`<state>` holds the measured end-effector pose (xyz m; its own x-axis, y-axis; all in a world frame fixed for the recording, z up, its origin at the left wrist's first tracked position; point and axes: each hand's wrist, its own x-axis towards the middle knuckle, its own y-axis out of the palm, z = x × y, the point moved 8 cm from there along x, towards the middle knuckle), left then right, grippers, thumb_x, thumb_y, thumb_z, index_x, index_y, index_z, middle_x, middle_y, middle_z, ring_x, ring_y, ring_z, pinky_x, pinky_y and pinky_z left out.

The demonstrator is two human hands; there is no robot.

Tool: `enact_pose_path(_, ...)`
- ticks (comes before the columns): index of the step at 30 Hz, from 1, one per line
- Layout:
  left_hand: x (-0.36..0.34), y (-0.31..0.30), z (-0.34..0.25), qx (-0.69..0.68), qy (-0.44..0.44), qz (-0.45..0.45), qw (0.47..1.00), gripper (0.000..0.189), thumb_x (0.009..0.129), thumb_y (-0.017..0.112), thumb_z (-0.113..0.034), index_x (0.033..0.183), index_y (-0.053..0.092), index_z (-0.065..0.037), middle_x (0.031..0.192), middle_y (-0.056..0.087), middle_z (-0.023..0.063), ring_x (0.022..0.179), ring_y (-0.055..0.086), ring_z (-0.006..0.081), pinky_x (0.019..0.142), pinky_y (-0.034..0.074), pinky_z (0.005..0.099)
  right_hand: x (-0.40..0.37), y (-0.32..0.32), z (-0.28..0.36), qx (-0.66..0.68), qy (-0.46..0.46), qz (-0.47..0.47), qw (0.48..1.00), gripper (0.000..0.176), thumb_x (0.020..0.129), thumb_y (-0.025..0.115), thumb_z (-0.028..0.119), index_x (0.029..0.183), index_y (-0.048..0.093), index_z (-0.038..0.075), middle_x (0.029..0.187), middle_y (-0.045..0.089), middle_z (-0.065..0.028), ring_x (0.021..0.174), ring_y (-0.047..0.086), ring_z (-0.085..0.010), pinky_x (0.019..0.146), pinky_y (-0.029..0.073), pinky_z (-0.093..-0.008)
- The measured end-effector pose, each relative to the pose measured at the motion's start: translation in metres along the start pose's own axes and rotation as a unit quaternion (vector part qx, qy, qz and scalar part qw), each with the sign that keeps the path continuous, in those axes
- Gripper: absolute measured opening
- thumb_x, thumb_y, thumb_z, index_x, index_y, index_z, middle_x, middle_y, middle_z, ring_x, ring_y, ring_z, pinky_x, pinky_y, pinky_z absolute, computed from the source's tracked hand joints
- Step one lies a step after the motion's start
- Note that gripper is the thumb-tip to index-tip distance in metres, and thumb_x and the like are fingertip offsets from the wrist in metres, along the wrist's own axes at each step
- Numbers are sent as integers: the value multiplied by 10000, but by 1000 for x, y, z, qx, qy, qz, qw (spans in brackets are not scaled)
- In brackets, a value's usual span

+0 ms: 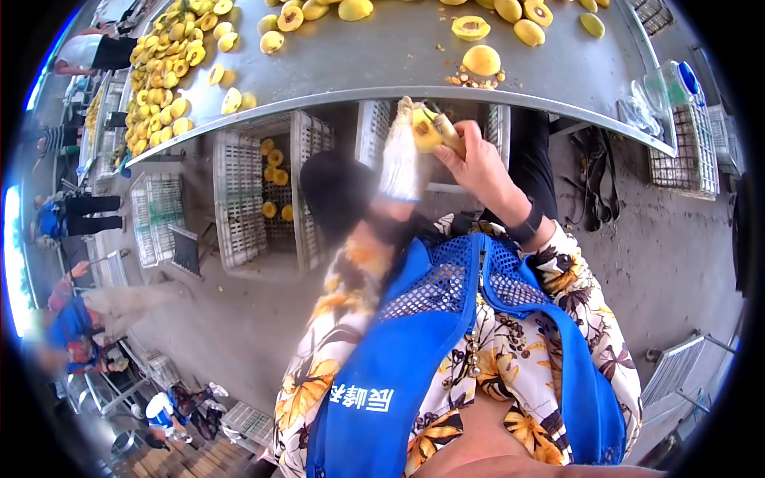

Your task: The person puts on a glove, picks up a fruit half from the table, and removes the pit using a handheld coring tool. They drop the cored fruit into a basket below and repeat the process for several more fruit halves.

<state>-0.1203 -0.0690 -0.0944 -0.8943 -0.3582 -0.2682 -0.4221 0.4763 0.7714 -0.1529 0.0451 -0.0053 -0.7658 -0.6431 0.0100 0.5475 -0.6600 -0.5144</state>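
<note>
- In the head view, the gloved left hand, at upper centre of the frame, was closed about a yellow fruit half, its hollow showing; the glove was partly blurred.
- The bare right hand, just right of it, was narrowed on a short, light-coloured tool that met the fruit half; the tool's working end was hard to make out.
- Both hands were just beyond the near edge of the metal worktop, which spanned the top of the frame.
- On the worktop, a pale yellow fruit sat above the hands, with small brown bits around its base.
- A large heap of cut fruit covered the upper left.
- A plastic bag lay near the worktop's right end.
- Left of the hands, a white crate stood below the worktop with several fruit pieces inside.
</note>
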Motion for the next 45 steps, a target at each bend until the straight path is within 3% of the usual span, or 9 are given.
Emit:
enact_pose_path(16, -23, 41, -32, 239, 86, -61, 965, 339, 947, 444, -339, 988, 558, -23, 777, 616, 79, 691, 594, 145, 630, 485, 254, -24, 21, -14, -41, 33, 96, 994, 233, 824, 575, 129, 887, 405, -18, 712, 564, -280, 729, 562, -455, 611, 430, -497)
enact_pose_path(22, -30, 36, -25, 176, -33, -94, 979, 297, 894, 551, -334, 900, 584, -39, 659, 596, 97, 556, 569, 192, 507, 472, 293, -26, 21, -4, 18, 60, 158, 985, 239, 795, 573, 147, 885, 455, -41, 722, 561, -293, 750, 563, -460, 662, 447, -474)
enact_pose_path(28, -30, 32, -35, 204, 68, -138, 967, 312, 883, 573, -328, 885, 591, -16, 641, 593, 117, 503, 551, 189, 468, 454, 287, -27, 32, -6, 61, 93, 223, 969, 191, 806, 549, 127, 920, 480, -10, 649, 568, -141, 449, 549, -209, 424, 431, -329)
enact_pose_path(34, -33, 44, -19, 130, -63, -107, 984, 395, 888, 524, -444, 997, 536, -65, 695, 606, 144, 500, 552, 230, 465, 473, 324, -49, 54, -6, 498, 262, 341, 753, 176, 873, 508, 89, 1028, 442, 41, 574, 447, -9, 344, 333, -47, 298, 282, -192)
enact_pose_path(38, -31, 37, -29, 41, -31, -154, 987, 409, 898, 451, -514, 971, 513, -117, 702, 595, 102, 533, 563, 205, 427, 428, 277, -44, 43, 7, 695, 150, 355, 607, 168, 917, 508, 151, 1029, 436, 48, 553, 408, -3, 338, 308, -44, 282, 266, -190)
enact_pose_path(41, -35, -21, -96, 85, 85, -246, 962, 350, 919, 449, -446, 968, 532, -110, 667, 588, 55, 535, 590, 176, 405, 437, 223, -41, 45, -17, 526, 219, 312, 760, 160, 882, 557, 154, 972, 496, 37, 568, 445, -4, 360, 352, -41, 299, 284, -186)
enact_pose_path(43, -54, -74, -175, 279, 272, -339, 856, 258, 838, 651, -296, 823, 680, -40, 680, 623, 70, 594, 595, 126, 526, 483, 252, -40, 48, -35, 232, 200, 349, 885, 176, 818, 614, 148, 922, 535, 31, 606, 517, -21, 407, 453, -69, 364, 363, -196)
enact_pose_path(44, -69, -48, -205, 579, 296, -359, 669, 279, 828, 632, -327, 856, 684, -54, 775, 644, 96, 683, 614, 207, 611, 491, 317, -32, 50, -54, 125, 65, 262, 955, 183, 819, 619, 157, 921, 538, 29, 609, 526, -20, 419, 469, -76, 382, 381, -209)
enact_pose_path(45, -89, -20, -227, 771, 308, -427, 358, 306, 819, 614, -358, 889, 688, -69, 870, 665, 122, 771, 633, 288, 697, 499, 382, -31, 52, -66, 12, -73, 164, 984, 191, 820, 623, 167, 921, 542, 26, 613, 535, -20, 430, 484, -82, 401, 399, -221)
